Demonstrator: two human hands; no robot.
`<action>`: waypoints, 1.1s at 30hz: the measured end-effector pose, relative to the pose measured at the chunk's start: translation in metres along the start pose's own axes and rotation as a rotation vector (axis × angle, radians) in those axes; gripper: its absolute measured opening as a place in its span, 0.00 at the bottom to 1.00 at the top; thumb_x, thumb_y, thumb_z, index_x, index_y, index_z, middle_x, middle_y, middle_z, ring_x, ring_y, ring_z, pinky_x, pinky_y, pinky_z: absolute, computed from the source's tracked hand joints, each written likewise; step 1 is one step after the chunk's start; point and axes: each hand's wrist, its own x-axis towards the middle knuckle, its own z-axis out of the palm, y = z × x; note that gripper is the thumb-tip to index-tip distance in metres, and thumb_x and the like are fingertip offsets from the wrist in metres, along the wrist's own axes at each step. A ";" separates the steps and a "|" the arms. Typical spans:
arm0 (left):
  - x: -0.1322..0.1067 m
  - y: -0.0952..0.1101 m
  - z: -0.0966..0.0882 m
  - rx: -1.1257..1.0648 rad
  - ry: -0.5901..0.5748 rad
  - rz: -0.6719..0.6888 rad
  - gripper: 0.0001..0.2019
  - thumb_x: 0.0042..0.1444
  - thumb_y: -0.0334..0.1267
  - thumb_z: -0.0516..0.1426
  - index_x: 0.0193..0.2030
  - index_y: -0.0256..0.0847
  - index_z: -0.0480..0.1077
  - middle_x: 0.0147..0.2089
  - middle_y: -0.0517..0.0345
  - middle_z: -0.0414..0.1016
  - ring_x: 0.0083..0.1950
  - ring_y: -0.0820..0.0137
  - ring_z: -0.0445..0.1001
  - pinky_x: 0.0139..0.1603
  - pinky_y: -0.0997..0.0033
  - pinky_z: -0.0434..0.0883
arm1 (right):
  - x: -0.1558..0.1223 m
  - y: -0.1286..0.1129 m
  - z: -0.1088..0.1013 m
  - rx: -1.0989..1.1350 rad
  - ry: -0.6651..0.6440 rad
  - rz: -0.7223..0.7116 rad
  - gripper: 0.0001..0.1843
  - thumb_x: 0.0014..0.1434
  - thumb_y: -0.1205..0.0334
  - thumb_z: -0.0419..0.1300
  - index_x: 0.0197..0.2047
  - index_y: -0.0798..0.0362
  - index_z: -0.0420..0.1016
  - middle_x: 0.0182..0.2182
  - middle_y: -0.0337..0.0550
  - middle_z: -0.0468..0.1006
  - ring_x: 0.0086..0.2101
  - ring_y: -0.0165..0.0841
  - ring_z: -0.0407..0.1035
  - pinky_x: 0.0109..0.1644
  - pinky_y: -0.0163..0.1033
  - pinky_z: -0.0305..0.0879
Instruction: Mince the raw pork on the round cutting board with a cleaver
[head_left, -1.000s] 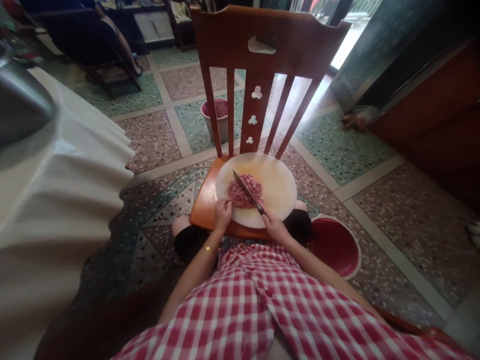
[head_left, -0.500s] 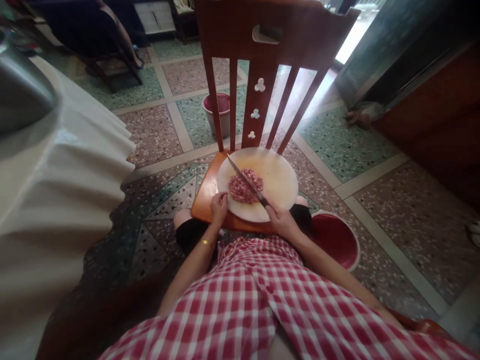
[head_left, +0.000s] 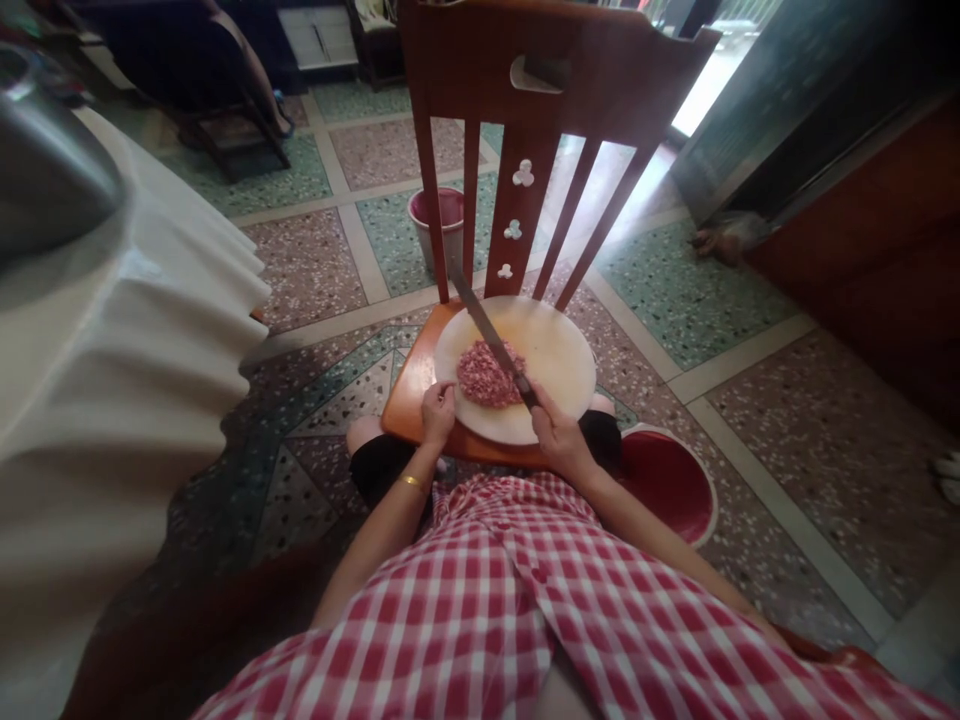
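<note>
My right hand (head_left: 559, 435) is closed round the handle of a long kitchen knife (head_left: 484, 325). Its blade slants up and to the left, over the minced meat (head_left: 484, 378), with the tip past the far edge of the board. The pinkish-red meat lies in a flat mound on the left half of a round, pale cutting board (head_left: 562, 365). My left hand (head_left: 438, 412) rests at the near left edge of the board with its fingers curled together; whether they grip the rim or something small is hidden.
The board sits on a wooden chair (head_left: 412, 385) whose slatted back rises behind it. A bucket (head_left: 435, 235) stands beyond the chair, and a red basin (head_left: 667, 485) is on the floor at right. A cloth-covered table (head_left: 172, 300) with a metal pot (head_left: 56, 170) is at left.
The knife has risen: its tip now points higher, beyond the board, where before it lay lower across the meat. My left hand has stayed in place.
</note>
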 end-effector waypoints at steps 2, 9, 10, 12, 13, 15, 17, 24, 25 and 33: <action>0.000 0.003 0.000 0.001 -0.009 0.006 0.10 0.54 0.37 0.50 0.36 0.38 0.71 0.36 0.55 0.73 0.38 0.71 0.70 0.40 0.72 0.66 | 0.000 0.006 0.005 -0.055 -0.053 0.079 0.26 0.62 0.58 0.45 0.63 0.52 0.56 0.52 0.45 0.71 0.52 0.38 0.64 0.55 0.44 0.61; 0.003 0.004 0.000 -0.018 0.000 0.015 0.10 0.54 0.38 0.50 0.36 0.37 0.71 0.36 0.54 0.73 0.38 0.71 0.70 0.39 0.72 0.66 | 0.000 -0.001 -0.003 0.008 -0.040 0.007 0.25 0.62 0.56 0.46 0.62 0.48 0.56 0.56 0.39 0.66 0.56 0.35 0.59 0.59 0.43 0.55; 0.003 0.003 0.001 -0.024 0.007 0.011 0.10 0.54 0.38 0.50 0.36 0.37 0.71 0.36 0.54 0.73 0.38 0.71 0.70 0.39 0.72 0.66 | 0.000 -0.004 -0.002 0.019 -0.014 -0.027 0.26 0.62 0.56 0.46 0.63 0.49 0.55 0.57 0.39 0.64 0.56 0.35 0.57 0.60 0.42 0.53; 0.002 0.003 0.001 -0.027 0.011 0.002 0.10 0.54 0.38 0.50 0.36 0.37 0.71 0.36 0.54 0.73 0.38 0.71 0.70 0.39 0.72 0.66 | 0.000 -0.002 0.002 0.014 -0.005 -0.011 0.26 0.62 0.57 0.46 0.63 0.51 0.54 0.57 0.41 0.64 0.56 0.36 0.57 0.59 0.43 0.54; 0.002 0.002 0.000 -0.023 0.011 -0.004 0.10 0.54 0.38 0.50 0.36 0.37 0.71 0.36 0.54 0.73 0.38 0.71 0.70 0.39 0.72 0.66 | 0.000 0.003 0.005 0.004 -0.036 0.038 0.26 0.62 0.57 0.46 0.63 0.51 0.56 0.56 0.42 0.66 0.55 0.36 0.59 0.58 0.43 0.56; 0.001 0.001 -0.001 -0.017 0.007 -0.016 0.10 0.54 0.38 0.50 0.36 0.38 0.71 0.36 0.54 0.74 0.38 0.71 0.70 0.40 0.72 0.66 | 0.000 0.012 0.010 -0.011 -0.105 0.155 0.24 0.62 0.58 0.47 0.61 0.51 0.60 0.53 0.44 0.70 0.52 0.38 0.63 0.56 0.45 0.59; 0.000 -0.002 -0.003 -0.014 0.000 -0.030 0.10 0.54 0.38 0.50 0.36 0.38 0.71 0.37 0.54 0.74 0.38 0.71 0.70 0.40 0.72 0.66 | 0.001 0.014 0.010 0.001 -0.125 0.192 0.23 0.62 0.57 0.47 0.59 0.51 0.62 0.52 0.44 0.71 0.52 0.38 0.64 0.55 0.44 0.60; -0.001 -0.008 -0.003 -0.050 0.006 -0.059 0.11 0.55 0.38 0.50 0.37 0.38 0.71 0.36 0.55 0.74 0.37 0.72 0.71 0.40 0.72 0.67 | -0.001 -0.003 0.012 0.023 -0.093 0.021 0.27 0.62 0.57 0.47 0.64 0.50 0.53 0.54 0.42 0.68 0.53 0.37 0.63 0.55 0.42 0.60; -0.001 -0.008 -0.003 -0.048 0.006 -0.065 0.10 0.54 0.38 0.50 0.37 0.38 0.71 0.36 0.55 0.74 0.37 0.72 0.71 0.40 0.72 0.67 | -0.001 0.001 0.015 -0.012 -0.122 0.068 0.27 0.62 0.57 0.47 0.63 0.51 0.55 0.53 0.43 0.70 0.52 0.38 0.64 0.54 0.43 0.61; -0.001 -0.012 -0.005 -0.068 0.026 -0.065 0.11 0.54 0.39 0.50 0.37 0.38 0.70 0.36 0.55 0.73 0.39 0.72 0.71 0.42 0.72 0.67 | 0.003 -0.008 -0.005 -0.031 -0.067 -0.022 0.26 0.62 0.56 0.47 0.63 0.48 0.55 0.53 0.41 0.69 0.52 0.37 0.63 0.55 0.42 0.60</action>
